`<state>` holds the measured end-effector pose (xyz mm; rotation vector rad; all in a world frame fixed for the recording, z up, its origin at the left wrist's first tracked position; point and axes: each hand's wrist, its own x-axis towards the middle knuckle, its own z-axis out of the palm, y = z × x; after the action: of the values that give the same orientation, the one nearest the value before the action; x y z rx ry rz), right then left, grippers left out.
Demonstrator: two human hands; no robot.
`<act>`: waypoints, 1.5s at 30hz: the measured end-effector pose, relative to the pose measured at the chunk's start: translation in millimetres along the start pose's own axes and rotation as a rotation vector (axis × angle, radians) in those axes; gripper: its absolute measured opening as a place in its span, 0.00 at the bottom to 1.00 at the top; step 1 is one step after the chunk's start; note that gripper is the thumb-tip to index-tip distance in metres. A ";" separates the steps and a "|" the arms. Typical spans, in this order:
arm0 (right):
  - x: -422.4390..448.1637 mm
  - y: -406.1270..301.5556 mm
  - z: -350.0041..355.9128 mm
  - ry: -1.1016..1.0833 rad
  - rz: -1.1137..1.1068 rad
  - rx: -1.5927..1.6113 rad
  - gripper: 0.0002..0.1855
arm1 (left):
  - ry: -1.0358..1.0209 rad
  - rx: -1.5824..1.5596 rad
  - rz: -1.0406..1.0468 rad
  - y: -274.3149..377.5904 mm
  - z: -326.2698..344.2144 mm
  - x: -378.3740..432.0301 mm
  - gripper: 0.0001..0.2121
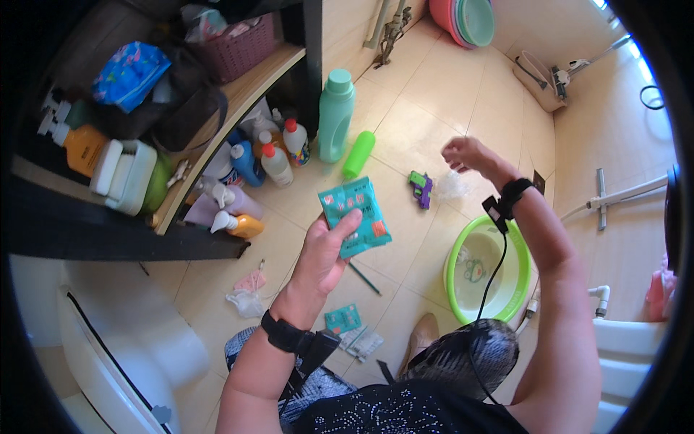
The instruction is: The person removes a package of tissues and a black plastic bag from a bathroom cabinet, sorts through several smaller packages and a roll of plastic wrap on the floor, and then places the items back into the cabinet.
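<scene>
My left hand (328, 241) grips a teal printed sachet (364, 217), thumb across its front and the rest of the fingers hidden behind. My right hand (462, 153) hovers above the tiled floor with its fingers curled; whether it holds anything is unclear. Just below it in the picture lies a crumpled piece of clear plastic (452, 186). Beside that plastic rests a green and purple toy pistol (421, 190). On the floor near my knees are another teal packet (343, 319) and a pale, clear-edged packet (362, 343). A thin dark green stick (366, 279) lies beyond them.
A green-rimmed basin (451, 271) with cloudy liquid stands under my right forearm. A teal bottle (337, 116) and lime-green cylinder (359, 154) are by the shelf (233, 127), which holds several bottles. The toilet (130, 347) is at left. A black cable (490, 274) hangs from my right wrist.
</scene>
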<state>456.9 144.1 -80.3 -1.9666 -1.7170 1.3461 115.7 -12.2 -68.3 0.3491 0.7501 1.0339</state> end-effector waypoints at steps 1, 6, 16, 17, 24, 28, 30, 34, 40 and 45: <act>13.3 38.6 -8.7 0.066 0.038 -0.037 0.12 | -0.024 -0.013 -0.032 -3.1 3.2 2.4 0.16; 14.6 133.2 48.1 0.071 0.072 -1.020 0.11 | 0.031 0.004 -0.107 -15.1 -13.3 7.8 0.18; 2.9 106.3 70.8 0.268 -0.190 0.449 0.25 | 0.067 0.025 -0.109 -15.3 -26.2 16.2 0.18; -10.0 80.0 79.3 0.138 -0.241 0.756 0.25 | 0.081 0.028 -0.097 -13.2 -25.5 15.5 0.18; -47.3 -16.5 139.5 -0.439 -0.301 1.090 0.23 | -0.098 0.039 -0.120 -9.8 -13.5 4.3 0.21; -32.5 -19.9 136.1 -0.408 -0.293 1.009 0.12 | -0.108 0.083 -0.180 7.1 -21.4 -9.4 0.20; -19.8 -13.1 115.0 -0.139 -0.211 1.015 0.09 | -0.032 -0.002 0.016 21.1 -34.6 -17.1 0.17; -6.6 22.4 95.5 0.018 -0.175 1.068 0.08 | 0.001 0.041 0.036 35.5 -46.1 -20.8 0.16; -15.3 18.9 90.7 0.485 -0.403 0.579 0.20 | 0.176 -0.140 0.064 37.7 -47.5 -16.8 0.19; -63.3 -67.2 141.6 0.441 -1.108 -0.456 0.27 | 0.119 -0.169 -0.051 32.7 -59.8 -14.0 0.20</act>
<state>314.1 53.7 -84.4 -0.9304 -2.3612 0.1401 48.4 -13.2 -85.7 0.1231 0.7683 1.0683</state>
